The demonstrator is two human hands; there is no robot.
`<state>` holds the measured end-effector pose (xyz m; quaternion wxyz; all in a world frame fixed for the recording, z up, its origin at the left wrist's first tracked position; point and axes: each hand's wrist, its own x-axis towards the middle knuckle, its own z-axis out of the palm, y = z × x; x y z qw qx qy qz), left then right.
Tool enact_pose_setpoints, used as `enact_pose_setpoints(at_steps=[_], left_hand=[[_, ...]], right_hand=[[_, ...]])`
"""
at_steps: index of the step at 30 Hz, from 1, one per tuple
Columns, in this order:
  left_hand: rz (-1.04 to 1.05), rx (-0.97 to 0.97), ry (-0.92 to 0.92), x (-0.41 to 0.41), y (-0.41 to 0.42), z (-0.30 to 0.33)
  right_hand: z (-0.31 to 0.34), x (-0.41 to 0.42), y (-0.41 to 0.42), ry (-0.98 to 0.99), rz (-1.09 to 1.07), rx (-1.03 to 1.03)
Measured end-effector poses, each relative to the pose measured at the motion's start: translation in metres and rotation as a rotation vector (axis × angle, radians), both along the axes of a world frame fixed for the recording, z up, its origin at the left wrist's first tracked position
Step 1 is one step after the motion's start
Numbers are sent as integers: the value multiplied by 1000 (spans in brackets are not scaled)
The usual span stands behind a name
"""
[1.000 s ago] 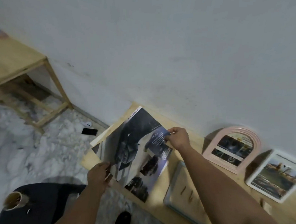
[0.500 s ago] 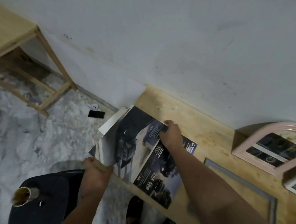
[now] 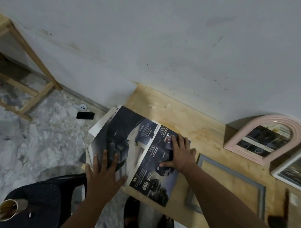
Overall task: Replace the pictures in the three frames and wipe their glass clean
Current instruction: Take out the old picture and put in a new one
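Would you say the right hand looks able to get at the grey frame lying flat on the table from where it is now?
Probably yes. The right hand rests flat on the magazine page, and the grey frame lies right beside it on the table, with nothing between them.

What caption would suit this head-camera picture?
Both hands, left and right, press car magazine pages flat beside an empty grey frame.
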<state>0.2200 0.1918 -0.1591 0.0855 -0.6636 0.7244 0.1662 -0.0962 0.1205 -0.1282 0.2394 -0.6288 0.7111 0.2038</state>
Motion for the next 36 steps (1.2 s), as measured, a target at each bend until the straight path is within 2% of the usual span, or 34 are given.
enact_pose_setpoints(at_steps=[4,7,11,15,17,20,24,29,33,36], left_hand=[[-4,4,-4,2,2,-3],[1,-4,1,2,1,-5],[10,-8,9,1,0,-9],[-6,-6,3,3,0,-11],[-6,-7,-1,2,-1,-11],[-18,-8,-12,3,-2,-11],[-1,12,-32,0,0,-10],[13,106,-83,-9,0,6],[18,160,-83,-10,0,13],[44,-13,100,-14,-1,22]], right_hand=[[7,-13,-4,2,-2,-45],[12,-14,-24,-36,-88,-96],[9,-14,-38,28,-78,-70],[7,-14,-35,-12,-74,-103],[5,-16,-30,-115,-114,-164],[10,-21,-19,-448,-332,-230],[34,-34,-6,-766,-573,-188],[63,-62,13,-907,-575,-64],[97,-81,32,-969,-664,-5],[123,-106,50,-1060,-808,-3]])
